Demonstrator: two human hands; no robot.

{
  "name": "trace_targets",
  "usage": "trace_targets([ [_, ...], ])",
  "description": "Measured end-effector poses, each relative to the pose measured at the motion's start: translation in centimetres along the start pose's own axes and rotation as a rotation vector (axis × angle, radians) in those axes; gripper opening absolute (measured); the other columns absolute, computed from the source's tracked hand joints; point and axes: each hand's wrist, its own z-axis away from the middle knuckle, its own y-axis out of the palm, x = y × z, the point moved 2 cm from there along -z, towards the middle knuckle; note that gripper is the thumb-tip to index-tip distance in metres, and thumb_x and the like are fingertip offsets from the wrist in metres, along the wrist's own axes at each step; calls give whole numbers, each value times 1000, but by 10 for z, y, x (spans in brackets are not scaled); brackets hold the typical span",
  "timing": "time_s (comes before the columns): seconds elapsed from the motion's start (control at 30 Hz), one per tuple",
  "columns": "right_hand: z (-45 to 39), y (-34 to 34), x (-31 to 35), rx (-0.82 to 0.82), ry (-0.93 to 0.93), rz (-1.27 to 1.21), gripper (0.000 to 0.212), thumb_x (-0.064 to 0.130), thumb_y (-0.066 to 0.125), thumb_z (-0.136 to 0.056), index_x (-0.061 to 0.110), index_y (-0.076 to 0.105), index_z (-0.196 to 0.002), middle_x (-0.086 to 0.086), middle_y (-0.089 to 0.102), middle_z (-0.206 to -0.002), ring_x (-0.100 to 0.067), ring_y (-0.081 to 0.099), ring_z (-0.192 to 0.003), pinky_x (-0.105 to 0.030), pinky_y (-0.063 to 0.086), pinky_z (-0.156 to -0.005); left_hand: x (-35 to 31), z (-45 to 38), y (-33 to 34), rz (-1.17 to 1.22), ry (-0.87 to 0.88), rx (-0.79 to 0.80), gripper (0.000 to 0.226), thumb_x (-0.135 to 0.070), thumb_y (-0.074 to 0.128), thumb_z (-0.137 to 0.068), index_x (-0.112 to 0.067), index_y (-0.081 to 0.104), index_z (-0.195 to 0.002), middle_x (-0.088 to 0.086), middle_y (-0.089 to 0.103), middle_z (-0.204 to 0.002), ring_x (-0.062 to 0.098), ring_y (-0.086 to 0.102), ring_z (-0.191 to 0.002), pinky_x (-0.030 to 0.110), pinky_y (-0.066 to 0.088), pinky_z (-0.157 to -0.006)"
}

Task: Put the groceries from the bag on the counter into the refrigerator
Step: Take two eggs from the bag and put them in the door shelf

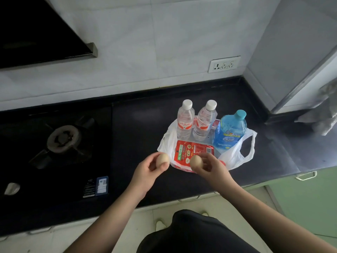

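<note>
A white plastic bag (237, 156) lies spread open on the black counter (142, 125). On it stand two clear water bottles with red labels (185, 121) (204, 121) and a blue bottle with a teal cap (230, 129). A red flat packet (191, 150) lies at the bag's front. My left hand (145, 172) holds a beige egg (162, 161) just left of the bag. My right hand (213, 167) holds a second beige egg (196, 162) over the bag's front edge.
A gas hob with a burner (63, 138) fills the counter's left side, under a black range hood (36, 33). A wall socket (224, 64) sits behind the bag. A grey cloth (321, 117) hangs at the right. Green cabinet fronts (310, 201) stand below the counter.
</note>
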Motion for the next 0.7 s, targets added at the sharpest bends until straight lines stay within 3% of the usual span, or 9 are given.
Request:
trace_targets([
  [0.1, 7, 11, 15, 41, 26, -117, 42, 40, 71, -82, 33, 51, -119, 13, 59, -114, -7, 59, -102, -17, 50, -79, -2, 9, -11, 297, -41, 0, 59, -56, 83, -59, -30, 67, -110, 0, 69, -113, 23, 65, -109, 40, 55, -92],
  [0.23, 16, 30, 28, 93, 42, -263, 40, 39, 71, -83, 33, 54, -119, 9, 61, -118, -11, 59, -108, -33, 51, -95, -8, 22, -25, 535, -60, 49, 41, -27, 73, -78, -14, 63, -116, 9, 67, -112, 27, 67, -105, 33, 55, -87],
  [0.3, 23, 39, 39, 131, 47, -324, 39, 37, 69, -85, 32, 54, -121, 8, 60, -117, -12, 59, -107, -28, 51, -90, -11, 29, -33, 615, -63, 57, 37, -19, 65, -83, -9, 61, -118, 8, 66, -110, 24, 68, -103, 31, 55, -85],
  [0.4, 34, 51, 57, 179, 51, -420, 37, 32, 68, -86, 28, 56, -120, 7, 59, -115, -13, 61, -103, -20, 52, -77, -15, 42, -46, 686, -67, 44, 36, -20, 68, -87, -7, 62, -120, 7, 65, -109, 21, 68, -101, 30, 56, -84],
  [0.57, 47, 69, 77, 270, 24, -556, 24, 23, 67, -84, 25, 62, -108, 10, 71, -93, -6, 69, -91, -21, 54, -73, -23, 61, -60, 737, -62, 27, 41, -20, 60, -85, -5, 59, -123, 12, 62, -114, 19, 69, -97, 30, 56, -85],
  [0.7, 51, 75, 88, 334, 5, -585, 29, 25, 66, -80, 24, 63, -108, 6, 72, -96, -12, 69, -96, -25, 56, -78, -24, 77, -67, 783, -44, -14, 39, -22, 61, -86, -7, 61, -122, 15, 59, -121, 21, 68, -99, 29, 55, -83],
])
